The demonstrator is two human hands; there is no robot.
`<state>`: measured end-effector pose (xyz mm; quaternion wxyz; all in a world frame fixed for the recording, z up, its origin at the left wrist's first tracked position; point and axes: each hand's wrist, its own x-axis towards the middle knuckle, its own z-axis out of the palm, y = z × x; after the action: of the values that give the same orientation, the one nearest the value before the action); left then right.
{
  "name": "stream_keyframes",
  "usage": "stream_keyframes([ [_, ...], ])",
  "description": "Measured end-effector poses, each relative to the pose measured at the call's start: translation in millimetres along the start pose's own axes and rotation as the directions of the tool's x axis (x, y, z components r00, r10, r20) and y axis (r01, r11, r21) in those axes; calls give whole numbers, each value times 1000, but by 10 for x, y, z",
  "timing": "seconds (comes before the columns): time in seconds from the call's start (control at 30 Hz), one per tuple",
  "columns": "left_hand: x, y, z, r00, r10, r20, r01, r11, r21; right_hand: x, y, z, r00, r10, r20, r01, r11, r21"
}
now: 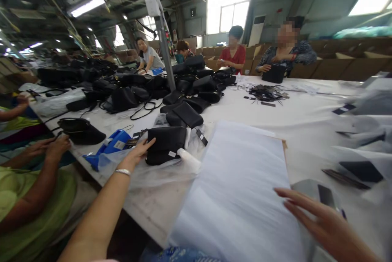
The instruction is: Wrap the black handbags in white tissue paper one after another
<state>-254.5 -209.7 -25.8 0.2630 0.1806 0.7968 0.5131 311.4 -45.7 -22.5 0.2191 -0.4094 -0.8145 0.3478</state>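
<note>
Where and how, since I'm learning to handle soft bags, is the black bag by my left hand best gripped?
The black bag lies flat, clear plastic crowding its right side; probably pinch the left edge, from the left, at the left hand.

Here's the left forearm (99, 209), angling up from the near side toward the far side and the right, and at the end of it the left hand (139, 151), fingers directed right, though how tightly they close is hard to see. Over on the near right, the right hand (315, 213) comes in, fingers long, almost straight and slightly parted, pointing left! The right forearm (357, 243) runs off at the near right corner, and the two hands are well apart.
</note>
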Motion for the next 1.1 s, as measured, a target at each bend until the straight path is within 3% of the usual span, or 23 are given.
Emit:
stream_keyframes([
  [0.03, 14, 8, -17, 999, -29, 17, 29, 1000, 3, -59, -83, 200, 992, -2, 123, -1, 1000, 21],
  [0.07, 29, 20, -34, 998, -58, 36, 58, 998, 10, -115, -166, 400, 955, -19, 295, 4, 999, 52],
  [0.13, 54, 47, -66, 992, -96, 83, 95, 995, 14, -216, -319, 757, 913, -5, 408, -29, 997, 77],
  [0.2, 61, 69, -91, 986, -102, 129, 103, 995, -4, -308, -443, 1007, 901, 6, 433, -53, 994, 97],
  [0.37, -41, 69, -85, 971, -47, 235, 70, 993, -91, -530, -710, 1178, 912, 41, 407, -113, 981, 156],
  [0.53, -189, 110, -25, 970, 31, 239, 2, 991, -135, -670, -906, 1245, 820, -37, 571, -170, 937, 305],
  [0.6, -259, 217, -25, 973, 102, 205, -72, 986, -150, -673, -959, 1291, 848, -37, 529, -185, 914, 360],
  [0.7, -498, 526, -30, 959, 274, 64, -271, 961, -58, -619, -1101, 1334, 965, -65, 253, -50, 903, 426],
  [0.77, -801, 780, 10, 893, 446, -59, -435, 890, 137, -556, -1254, 1359, 987, -143, 80, 86, 868, 490],
  [0.83, -1213, 984, 125, 768, 634, -93, -571, 742, 350, -486, -1429, 1405, 979, -205, -3, 168, 791, 588],
  [0.9, -1673, 1056, 331, 639, 767, -64, -665, 592, 456, -419, -1587, 1473, 975, -221, -24, 171, 675, 718],
  [1.0, -2286, 863, 778, 508, 850, 140, -804, 410, 430, -360, -1701, 1540, 984, -144, -100, 154, 440, 884],
  [1.1, -2677, 484, 1261, 400, 830, 388, -916, 354, 186, -368, -1595, 1476, 969, 111, -220, 178, 303, 936],
])
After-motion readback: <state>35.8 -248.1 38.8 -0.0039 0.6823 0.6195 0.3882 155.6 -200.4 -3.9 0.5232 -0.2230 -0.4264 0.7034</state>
